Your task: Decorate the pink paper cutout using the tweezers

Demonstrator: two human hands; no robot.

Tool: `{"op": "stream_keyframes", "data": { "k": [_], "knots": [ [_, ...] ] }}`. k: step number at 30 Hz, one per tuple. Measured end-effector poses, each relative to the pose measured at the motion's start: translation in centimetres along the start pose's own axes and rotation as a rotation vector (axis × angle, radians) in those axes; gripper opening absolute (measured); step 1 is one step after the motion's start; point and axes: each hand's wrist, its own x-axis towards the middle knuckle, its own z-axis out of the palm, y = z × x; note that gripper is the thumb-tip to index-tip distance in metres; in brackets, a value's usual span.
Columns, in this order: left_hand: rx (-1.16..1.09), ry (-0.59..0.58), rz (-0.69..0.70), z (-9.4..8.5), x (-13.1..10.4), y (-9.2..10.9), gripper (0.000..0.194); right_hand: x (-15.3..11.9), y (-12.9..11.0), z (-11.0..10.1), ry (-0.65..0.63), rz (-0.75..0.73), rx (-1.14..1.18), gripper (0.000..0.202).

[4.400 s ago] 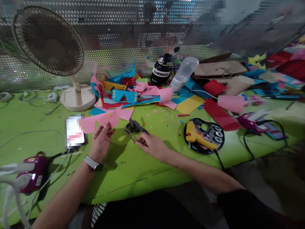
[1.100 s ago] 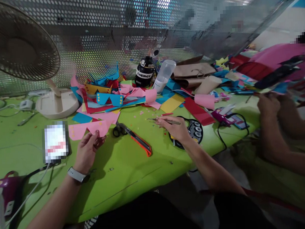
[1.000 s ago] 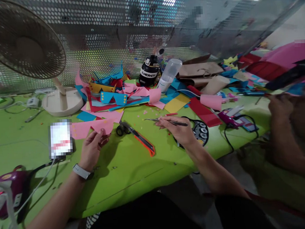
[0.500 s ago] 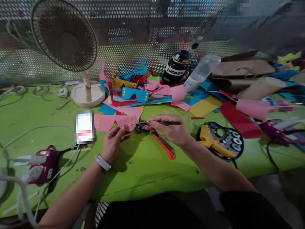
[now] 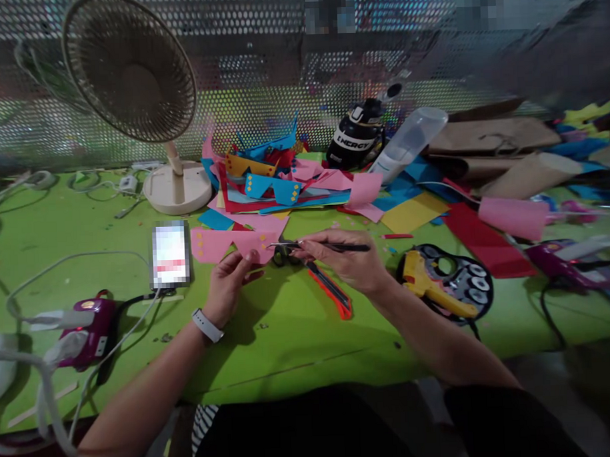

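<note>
Pinched between the thumb and fingers of my left hand (image 5: pixel 231 281) is a pink paper glasses cutout (image 5: pixel 213 245), dotted with small yellow pieces near both ends. My right hand (image 5: pixel 343 257) grips dark tweezers (image 5: pixel 330 245), their thin tip close to the yellow pieces at the cutout's right end. Whether the tip holds anything is too small to see. Scissors (image 5: pixel 284 254) lie partly hidden under my right fingers. Just below that hand rests an orange utility knife (image 5: pixel 332 294). Finished-looking blue paper glasses (image 5: pixel 272 188) with yellow dots lie on the pile behind.
A fan (image 5: pixel 178 186) and a phone (image 5: pixel 170 253) stand on the left, near a purple power strip (image 5: pixel 91 329) with cables. To the right are a yellow glue gun (image 5: pixel 432 287) on a dark palette-shaped holder, a black bottle (image 5: pixel 352 137) and coloured paper sheets (image 5: pixel 414 211).
The tweezers and my right hand have shifted slightly right, and the tip has drawn back a little from the cutout's yellow pieces. My left hand keeps its pinch. The view has moved slightly.
</note>
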Motion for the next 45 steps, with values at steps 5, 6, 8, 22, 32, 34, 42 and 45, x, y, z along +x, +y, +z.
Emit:
{"op": "stream_keyframes", "data": {
  "k": [5, 6, 8, 22, 32, 34, 42, 45],
  "knots": [
    [0.004, 0.014, -0.025, 0.5, -0.3, 0.4, 0.032, -1.2, -0.2, 0.4, -0.057, -0.079, -0.104, 0.013],
    [0.001, 0.020, -0.027, 0.6, -0.3, 0.4, 0.033, -1.3, -0.1, 0.5, -0.065, -0.105, -0.127, 0.013],
    [-0.002, 0.026, -0.033, 0.6, -0.3, 0.5, 0.033, -1.5, 0.0, 0.7, -0.075, -0.149, -0.167, 0.013],
    [-0.010, 0.012, 0.021, 0.6, -0.2, 0.4, 0.028, -1.8, 0.1, 0.8, -0.047, -0.128, -0.224, 0.015],
    [-0.068, 0.027, 0.036, 0.8, -0.2, 0.5, 0.031, -1.0, 1.7, 1.0, -0.030, 0.130, 0.133, 0.027],
    [-0.065, 0.027, 0.036, 0.8, -0.2, 0.5, 0.031, -0.9, 1.7, 1.0, -0.027, 0.160, 0.165, 0.029],
    [-0.054, 0.037, 0.057, 0.8, -0.3, 0.4, 0.031, -0.5, 1.8, 1.2, 0.021, 0.219, 0.240, 0.031],
    [-0.050, 0.034, 0.058, 0.8, -0.2, 0.3, 0.030, -0.5, 1.7, 1.3, 0.040, 0.224, 0.265, 0.033]
  ]
}}
